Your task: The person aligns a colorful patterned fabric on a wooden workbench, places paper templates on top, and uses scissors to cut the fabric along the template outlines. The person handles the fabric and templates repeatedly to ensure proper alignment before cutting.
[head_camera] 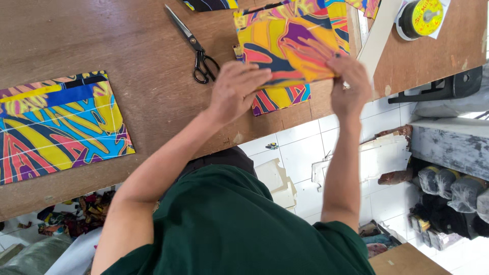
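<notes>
Both hands are on one bright folded cloth piece [288, 48] in yellow, orange and purple, near the edge of the brown bench [147, 56]. The left hand [235, 91] lies on its near left part, fingers bent and pressing down; the fingertips cover the cloth edge, so I cannot tell if they pinch it or just push. The right hand [350, 85] grips the near right corner, and its fingers hide that corner. The hands are apart, one at each side of the cloth.

On the far left lies a flat cloth panel [61, 127] with blue, yellow and pink shapes; the picture edge cuts off its left side. Black scissors [196, 48] lie shut on the bench, just left of the held cloth. Under the held cloth sits more of the same bright cloth [280, 98], mostly covered. At the top edge a dark cloth scrap [211, 4] is cut off.

To the right a pale strip [377, 35] lies slanted. Far right is a round spool [420, 18] with a yellow label. Below, the white tiled floor [300, 147] holds things too small to make out.
</notes>
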